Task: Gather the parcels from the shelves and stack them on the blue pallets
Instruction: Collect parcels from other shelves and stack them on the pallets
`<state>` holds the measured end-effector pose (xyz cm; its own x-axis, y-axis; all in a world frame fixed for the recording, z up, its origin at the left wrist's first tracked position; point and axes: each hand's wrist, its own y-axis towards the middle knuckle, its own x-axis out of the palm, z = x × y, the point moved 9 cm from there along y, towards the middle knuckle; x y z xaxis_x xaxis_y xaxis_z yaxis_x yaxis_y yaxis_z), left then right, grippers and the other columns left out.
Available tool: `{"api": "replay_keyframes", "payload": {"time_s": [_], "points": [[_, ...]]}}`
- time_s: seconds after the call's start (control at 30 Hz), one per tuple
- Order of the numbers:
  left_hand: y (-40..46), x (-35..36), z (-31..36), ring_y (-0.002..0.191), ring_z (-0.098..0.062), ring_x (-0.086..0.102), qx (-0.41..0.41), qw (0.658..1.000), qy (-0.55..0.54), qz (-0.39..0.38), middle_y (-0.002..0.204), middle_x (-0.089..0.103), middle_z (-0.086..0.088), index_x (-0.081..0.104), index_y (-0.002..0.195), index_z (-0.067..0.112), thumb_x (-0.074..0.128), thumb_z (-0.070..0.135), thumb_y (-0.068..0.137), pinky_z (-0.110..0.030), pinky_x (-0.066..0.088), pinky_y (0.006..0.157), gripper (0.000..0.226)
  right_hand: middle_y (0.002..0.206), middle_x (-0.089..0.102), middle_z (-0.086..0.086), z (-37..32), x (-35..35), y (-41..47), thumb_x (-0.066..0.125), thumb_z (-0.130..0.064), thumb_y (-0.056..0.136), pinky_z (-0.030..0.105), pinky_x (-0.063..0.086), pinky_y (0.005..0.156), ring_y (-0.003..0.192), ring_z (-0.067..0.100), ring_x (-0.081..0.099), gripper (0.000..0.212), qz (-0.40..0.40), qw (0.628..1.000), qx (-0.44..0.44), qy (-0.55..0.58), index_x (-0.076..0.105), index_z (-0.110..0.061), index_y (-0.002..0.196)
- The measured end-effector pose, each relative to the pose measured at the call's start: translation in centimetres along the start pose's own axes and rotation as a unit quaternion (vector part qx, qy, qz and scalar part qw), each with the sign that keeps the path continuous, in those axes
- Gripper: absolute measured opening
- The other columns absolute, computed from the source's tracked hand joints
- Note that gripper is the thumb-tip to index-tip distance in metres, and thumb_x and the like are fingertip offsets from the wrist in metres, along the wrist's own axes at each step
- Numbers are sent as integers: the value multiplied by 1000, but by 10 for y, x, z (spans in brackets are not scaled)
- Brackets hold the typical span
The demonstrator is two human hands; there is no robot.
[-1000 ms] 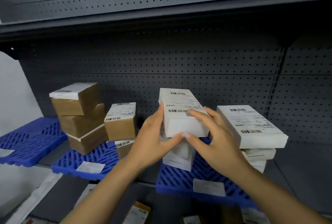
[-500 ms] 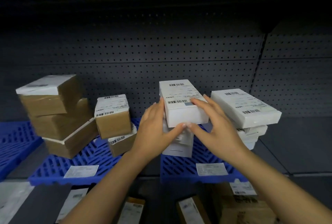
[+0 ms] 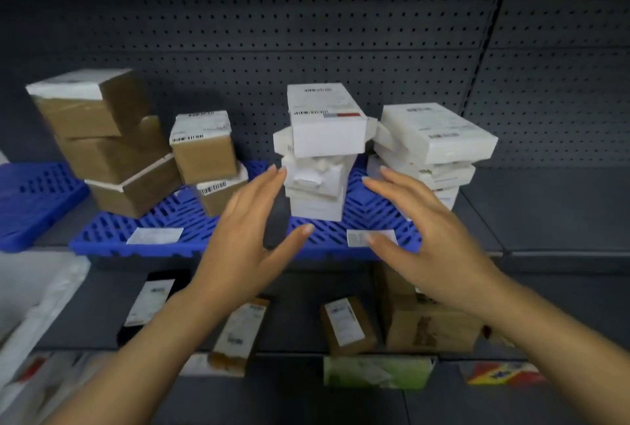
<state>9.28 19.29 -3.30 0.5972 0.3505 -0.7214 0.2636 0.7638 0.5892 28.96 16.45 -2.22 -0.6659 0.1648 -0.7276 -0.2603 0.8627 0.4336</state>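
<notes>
Head view, dark pegboard shelving [image 3: 341, 32], blue pallets [image 3: 238, 237] on the shelf, white parcel [image 3: 327, 124] topping the middle stack, your left hand [image 3: 245, 237] and right hand [image 3: 429, 240] spread wide, empty, barcode labels too blurred to read

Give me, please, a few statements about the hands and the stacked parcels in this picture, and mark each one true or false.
1. Both hands hold nothing. True: the left hand and right hand are open, off the parcels.
2. The top white parcel lies on the middle white stack. True.
3. The brown boxes stand right of the white stacks. False: they stand to the left.
4. The pallets are red. False: blue.
5. Parcels lie on the lower shelf. True.
</notes>
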Motion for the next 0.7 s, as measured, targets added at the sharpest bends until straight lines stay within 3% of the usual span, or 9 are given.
{"api": "replay_keyframes", "payload": {"time_s": [0.13,0.27,0.37,0.5,0.7], "points": [[-50,20,16,141,-4,18,-30,999,-2,-25,156,20,13,23,149,31,41,68,84,-28,23,110,77,151,14,-28,11,25,-46,56,-47,88,22,23,108,139,-7,13,59,-64,998,18,2,27,-51,139],[-99,41,23,141,-11,25,-62,997,6,-50,154,28,6,29,148,26,44,63,86,-17,23,108,74,151,13,-27,19,48,-85,57,-44,89,14,16,106,137,-11,9,59,-112,993,30,27,26,-51,139],[-139,50,18,138,-16,30,-96,992,25,-75,152,33,-1,34,147,20,44,62,87,-29,28,109,73,152,15,-24,23,66,-106,57,-42,90,18,19,108,140,-5,11,59,-143,988,34,47,26,-48,140],[-189,48,3,136,-18,34,-148,983,45,-93,150,38,-3,38,145,17,40,67,87,-32,31,109,77,154,15,-19,27,92,-124,57,-41,90,33,26,114,143,2,13,60,-191,978,49,64,27,-45,142],[-230,26,-25,134,-19,37,-196,972,85,-97,147,42,-5,37,146,16,40,65,86,-34,33,107,77,154,18,-17,16,123,-128,58,-41,90,32,24,114,142,3,15,60,-209,975,40,63,29,-41,143]]}}
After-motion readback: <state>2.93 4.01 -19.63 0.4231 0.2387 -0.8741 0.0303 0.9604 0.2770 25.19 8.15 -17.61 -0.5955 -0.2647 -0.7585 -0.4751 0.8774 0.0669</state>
